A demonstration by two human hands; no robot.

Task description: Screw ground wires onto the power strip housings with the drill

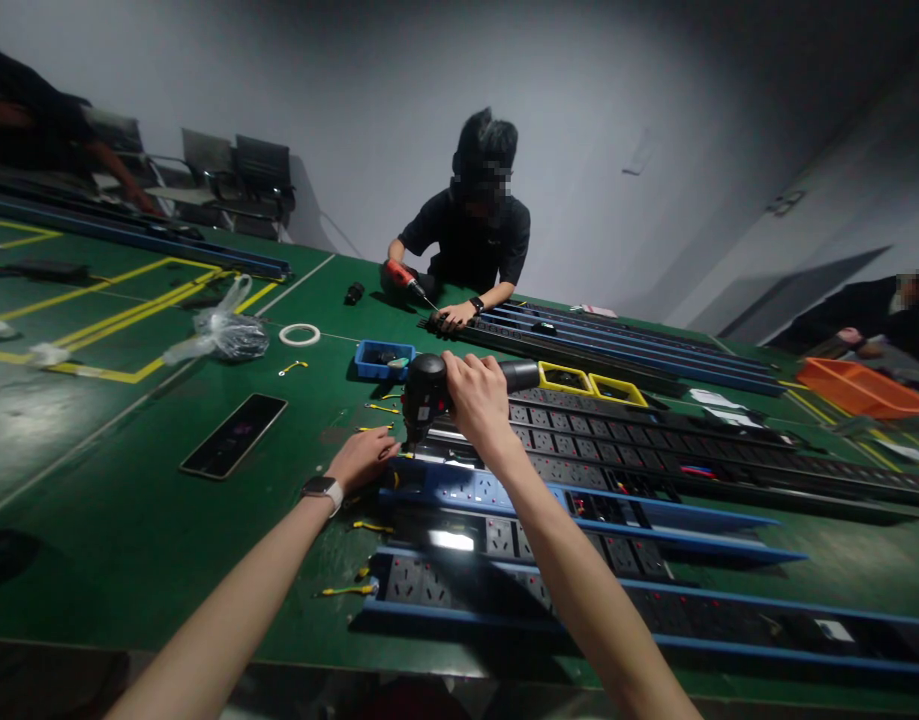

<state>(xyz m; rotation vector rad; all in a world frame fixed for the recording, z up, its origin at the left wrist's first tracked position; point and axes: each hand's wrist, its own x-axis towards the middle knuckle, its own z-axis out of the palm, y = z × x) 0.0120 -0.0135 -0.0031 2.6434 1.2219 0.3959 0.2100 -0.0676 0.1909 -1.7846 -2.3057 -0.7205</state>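
My right hand (pixel 478 395) is wrapped round the handle of a black cordless drill (pixel 427 390). The drill's bit points down at the left end of a blue-edged power strip (pixel 459 486). My left hand (pixel 361 460), with a watch on its wrist, has its fingers drawn together at that same end, close to the bit; what they pinch is hidden. Short yellow-green wires (pixel 346 591) stick out from the ends of neighbouring strips, such as the nearest blue power strip (pixel 429 580). Further black power strips (pixel 579 440) lie behind.
Left of my hands lie a phone (pixel 234 436), a white tape ring (pixel 299 335) and a plastic bag (pixel 230 325). A blue bin (pixel 363 362) and yellow bins (pixel 616 391) stand beyond the drill. Opposite, a co-worker (pixel 466 230) holds a red drill (pixel 406 278). An orange tray (pixel 864 388) sits far right.
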